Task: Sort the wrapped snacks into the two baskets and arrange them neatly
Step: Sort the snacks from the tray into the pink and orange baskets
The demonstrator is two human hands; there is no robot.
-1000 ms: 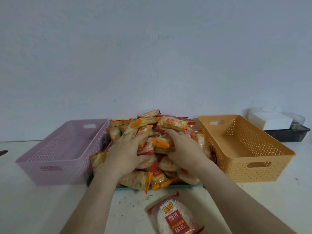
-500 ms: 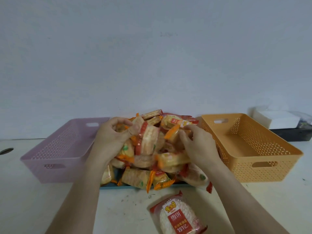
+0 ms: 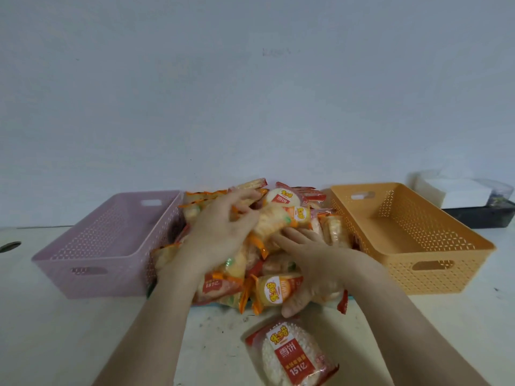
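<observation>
A heap of wrapped snacks (image 3: 281, 201) in orange, yellow and red wrappers lies between an empty purple basket (image 3: 92, 263) on the left and an empty orange basket (image 3: 434, 268) on the right. My left hand (image 3: 220, 232) rests on top of the heap, its fingers curled around orange-edged packets. My right hand (image 3: 315, 263) lies flat on the front right of the heap with fingers spread and the thumb at the lower edge beside a yellow packet (image 3: 274, 292). One red-labelled round rice cracker packet (image 3: 289, 355) lies alone on the table in front.
The heap sits on a low teal tray (image 3: 214, 305) whose front edge just shows. A dark tray with a white box (image 3: 462, 192) stands at the back right against the wall. A dark round hole (image 3: 9, 246) marks the table at far left.
Both hands came down from the raised packets onto the heap. The left hand shifted right across the top; the right hand dropped to the front right. Packets in the heap shifted.
</observation>
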